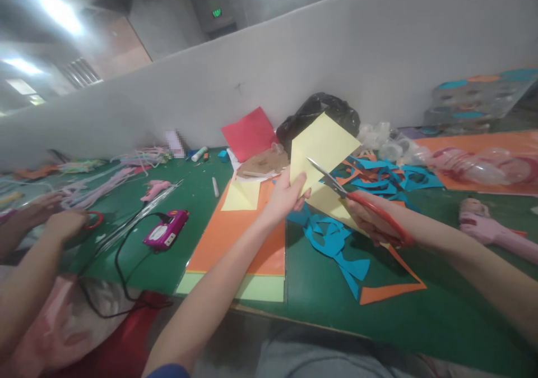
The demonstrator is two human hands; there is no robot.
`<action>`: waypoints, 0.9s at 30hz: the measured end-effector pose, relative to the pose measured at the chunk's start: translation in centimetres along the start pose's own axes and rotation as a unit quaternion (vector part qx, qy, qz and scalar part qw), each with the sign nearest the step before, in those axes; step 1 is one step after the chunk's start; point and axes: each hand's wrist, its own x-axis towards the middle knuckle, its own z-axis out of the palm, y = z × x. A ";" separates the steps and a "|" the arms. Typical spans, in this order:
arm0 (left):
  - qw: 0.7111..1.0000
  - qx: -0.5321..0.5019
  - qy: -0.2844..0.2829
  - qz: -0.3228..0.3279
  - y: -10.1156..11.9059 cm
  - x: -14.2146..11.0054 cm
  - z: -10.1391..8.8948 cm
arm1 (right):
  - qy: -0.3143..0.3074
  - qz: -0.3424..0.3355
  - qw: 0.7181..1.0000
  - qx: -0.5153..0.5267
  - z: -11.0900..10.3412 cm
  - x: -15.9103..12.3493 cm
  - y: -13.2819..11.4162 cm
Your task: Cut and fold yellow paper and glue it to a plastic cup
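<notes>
Left hand (pixel 286 194) pinches a pale yellow paper sheet (pixel 323 148) upright, its long diagonal rising away from me. Further right I see the right hand (pixel 374 221) closed around red-handled steel scissors (pixel 325 176), blades across the sheet's right edge.

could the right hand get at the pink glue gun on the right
Probably yes, once it lets go: the right hand holds red scissors at the yellow paper, but nothing seems to lie between it and the pink glue gun on the green table.
</notes>
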 end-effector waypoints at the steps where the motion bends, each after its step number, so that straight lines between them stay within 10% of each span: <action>1: 1.000 -0.001 -0.001 0.000 0.0 0.0 0.0 | -0.002 0.005 1.000 0.007 0.0 0.0 0.0; 27: 0.998 -0.029 -0.018 -0.048 0.1 -0.5 0.7 | 0.031 -0.037 0.996 -0.080 0.4 -1.0 -0.9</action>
